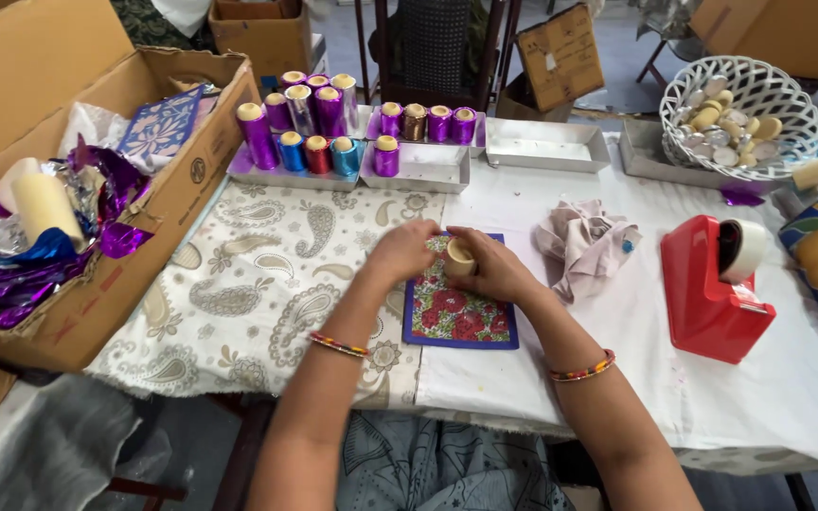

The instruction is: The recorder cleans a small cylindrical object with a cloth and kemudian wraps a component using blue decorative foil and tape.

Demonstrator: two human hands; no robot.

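Observation:
A small beige cardboard tube lies across the far edge of a floral sheet of red, green and blue paper on the table. My right hand grips the tube from the right. At the tube's left end, my left hand holds it and presses on the paper's upper left corner. Both wrists wear beaded bangles.
Metal trays at the back hold foil-wrapped tubes in purple, blue and red. A red tape dispenser stands right, a crumpled cloth beside my hands. A white basket holds bare tubes. A cardboard box of foil sits left.

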